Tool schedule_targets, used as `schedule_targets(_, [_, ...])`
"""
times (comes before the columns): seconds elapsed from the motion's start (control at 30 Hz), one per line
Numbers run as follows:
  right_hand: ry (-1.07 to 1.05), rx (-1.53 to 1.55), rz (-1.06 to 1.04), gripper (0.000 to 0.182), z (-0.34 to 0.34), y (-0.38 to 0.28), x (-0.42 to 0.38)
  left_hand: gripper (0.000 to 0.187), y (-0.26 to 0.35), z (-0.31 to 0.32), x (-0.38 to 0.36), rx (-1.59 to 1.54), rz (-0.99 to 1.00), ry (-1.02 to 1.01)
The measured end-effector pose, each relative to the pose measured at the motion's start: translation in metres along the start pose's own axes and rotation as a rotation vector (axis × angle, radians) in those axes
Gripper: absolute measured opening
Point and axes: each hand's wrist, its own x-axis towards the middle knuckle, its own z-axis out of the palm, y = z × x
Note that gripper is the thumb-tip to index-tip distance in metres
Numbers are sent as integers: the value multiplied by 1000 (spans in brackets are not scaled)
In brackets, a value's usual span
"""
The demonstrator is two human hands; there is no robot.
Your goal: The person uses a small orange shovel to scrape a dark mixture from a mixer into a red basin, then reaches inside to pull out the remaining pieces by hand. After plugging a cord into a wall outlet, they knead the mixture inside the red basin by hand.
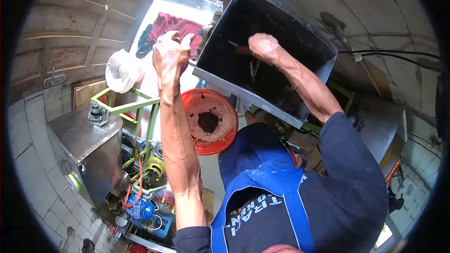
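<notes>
My left hand (171,57) is raised in front of a dark red cloth (164,24). Its fingers are bent, with a gap between thumb and forefinger, and nothing shows in it. Over the dark inside of a large square metal hopper (220,78), my right hand (264,47) is closed. A thin, blurred brownish piece (241,49) sticks out to its left; its kind cannot be made out. Below the hopper and right of my left forearm stands a red bucket (208,147), its pale inner surface marked by a dark patch in the middle.
A white bag-lined basket (123,71) stands left of my left hand. Green metal framing (129,105) and a steel box (86,131) lie further left, near a blue motor (140,208). Black cables (393,55) run along the right wall. A wooden door (75,23) fills the upper left.
</notes>
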Motion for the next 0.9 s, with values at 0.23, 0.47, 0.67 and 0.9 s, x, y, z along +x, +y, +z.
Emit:
schedule_targets(0.23, [-386, -391, -275, 29, 3, 9, 23, 51, -1, -1, 2, -25, -13, -5])
schedule_targets(0.47, [-189, -242, -74, 20, 59, 23, -25, 50, 1, 1, 1, -40, -30, -28])
schedule_targets(0.67, [68, -174, 107, 24, 34, 72, -87, 49, -1, 3, 2, -80, -14, -28])
schedule_targets(0.9, [-8, -177, 184, 22, 37, 98, -108, 48, -4, 5, 2, -80, 16, -25])
